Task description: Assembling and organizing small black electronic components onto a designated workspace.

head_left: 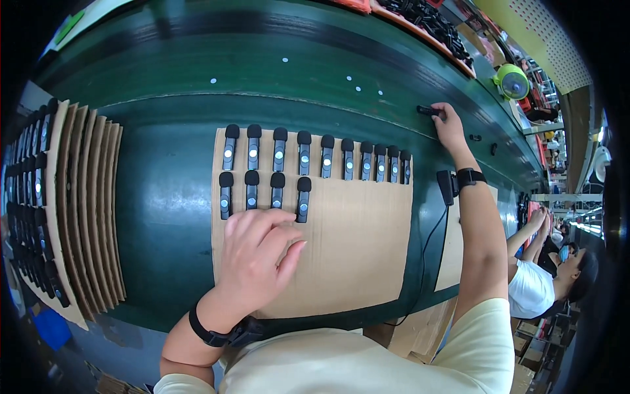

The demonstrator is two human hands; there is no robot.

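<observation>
A flat cardboard sheet [354,256] lies before me on the green work surface. Small black clip-on microphones with foam tops are set on it in two rows, the far one full across and the near one only at the left. My left hand [259,253] hovers over the sheet, thumb and fingers apart and nothing between them. Its fingertips come close to the last microphone [303,200] of the near row; whether they touch it I cannot tell. Far out to the right, my right hand [447,125] pinches another black microphone [427,111] above the green belt.
Layered cardboard sheets [92,210] bearing microphones stand at the left. Two loose black pieces [493,149] lie beyond my right arm. A cable runs from my right wristband [470,176]. Farther off are a tray of black parts [433,29], a green fan [511,82] and a co-worker [535,289].
</observation>
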